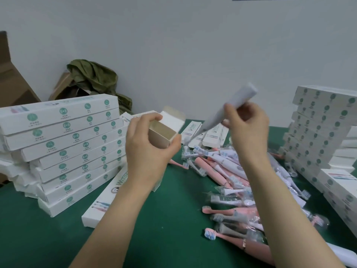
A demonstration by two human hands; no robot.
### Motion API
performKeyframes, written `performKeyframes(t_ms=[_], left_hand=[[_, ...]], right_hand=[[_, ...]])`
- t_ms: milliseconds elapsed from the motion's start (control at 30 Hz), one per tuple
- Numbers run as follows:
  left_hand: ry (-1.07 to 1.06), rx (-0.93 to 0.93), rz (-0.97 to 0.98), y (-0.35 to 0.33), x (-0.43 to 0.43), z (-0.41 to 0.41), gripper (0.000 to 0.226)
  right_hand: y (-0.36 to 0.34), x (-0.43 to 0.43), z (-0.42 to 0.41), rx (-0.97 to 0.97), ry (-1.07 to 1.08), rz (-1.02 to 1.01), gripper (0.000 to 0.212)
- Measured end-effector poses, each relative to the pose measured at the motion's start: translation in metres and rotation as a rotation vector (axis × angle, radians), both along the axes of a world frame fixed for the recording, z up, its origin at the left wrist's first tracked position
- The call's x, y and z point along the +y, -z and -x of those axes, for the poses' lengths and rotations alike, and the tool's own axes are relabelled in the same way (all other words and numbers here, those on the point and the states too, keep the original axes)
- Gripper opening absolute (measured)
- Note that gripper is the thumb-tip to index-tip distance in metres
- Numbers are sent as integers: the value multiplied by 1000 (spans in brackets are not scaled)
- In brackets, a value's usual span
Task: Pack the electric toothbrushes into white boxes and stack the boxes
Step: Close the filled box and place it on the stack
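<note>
Nearest us, a pink toothbrush [255, 248] lies at the edge of the toothbrush pile [228, 171] on the green desk [164, 219]; our left hand [148, 149] is up above the desk, fingers curled round an open white box [164, 132], mouth facing right; our right hand [247, 122] pinches a white electric toothbrush [237, 101] in the air, tilted, its head pointing down, close to the opening but not inside; closed boxes stand stacked left [63, 144] and right [316, 128].
</note>
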State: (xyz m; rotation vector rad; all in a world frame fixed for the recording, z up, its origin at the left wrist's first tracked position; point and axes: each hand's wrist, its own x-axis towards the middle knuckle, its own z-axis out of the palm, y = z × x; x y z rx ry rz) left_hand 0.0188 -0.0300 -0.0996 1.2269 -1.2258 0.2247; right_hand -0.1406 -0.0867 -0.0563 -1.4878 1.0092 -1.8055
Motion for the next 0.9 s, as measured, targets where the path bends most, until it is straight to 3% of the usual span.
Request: performKeyframes(t_ms=[133,233,567,733,900], left_hand=[[-28,-144,-51,5,-6,20,48],[-36,-129,-110,1,-16,23,47],[-39,-231,-153,-25,-29,29,50],[-114,-390,-170,-36,-20,27,53],[-101,-320,-261,-32,-12,17,49]], right_hand=[[-25,18,12,-528,-124,145,17],[-31,24,14,-629,-150,175,16],[-21,17,8,-254,-98,100,20],[-19,20,9,-71,-107,109,59],[-14,23,0,151,-22,168,40]])
